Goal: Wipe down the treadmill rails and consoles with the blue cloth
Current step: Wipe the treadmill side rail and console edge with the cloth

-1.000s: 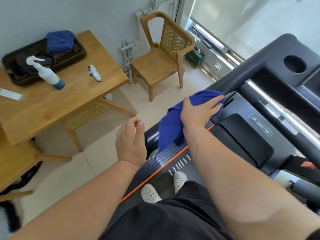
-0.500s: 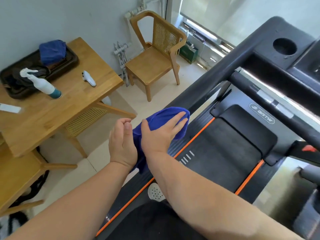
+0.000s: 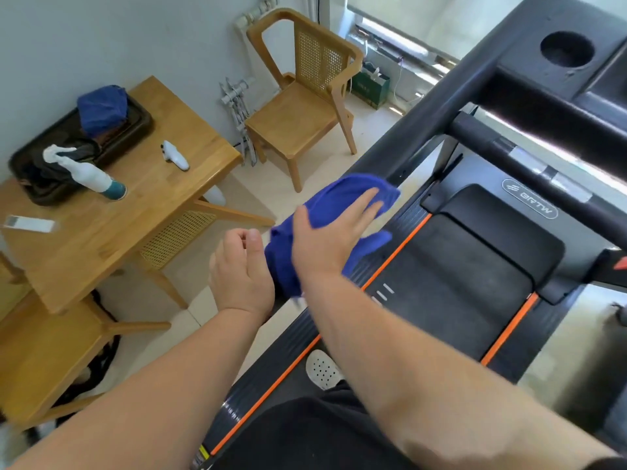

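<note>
While the right hand lies flat with the fingers spread on the blue cloth, it presses the cloth onto the left rail of the treadmill, at the low end of this dark sloping bar. Its palm covers the cloth more than it grips it, and part of the cloth hangs down below the wrist. The left hand is just beside the hanging cloth, half curled with the fingers loosely bent, and it holds nothing; whether it touches the cloth I cannot tell. Both forearms are bare.

Under the hands runs the black treadmill belt with orange stripes along its edges, and one white perforated shoe stands on the deck near the person's dark shorts. Higher up on the right is the console, with a round cup holder in it, and a crossbar passes under it.

On the left stands a wooden worktop. It carries a dark tray with a second blue cloth on it, a white spray bottle with a teal base, a small white device and a flat white object near the edge. A wooden chair with a cane back stands near the wall, between the worktop and the treadmill.
</note>
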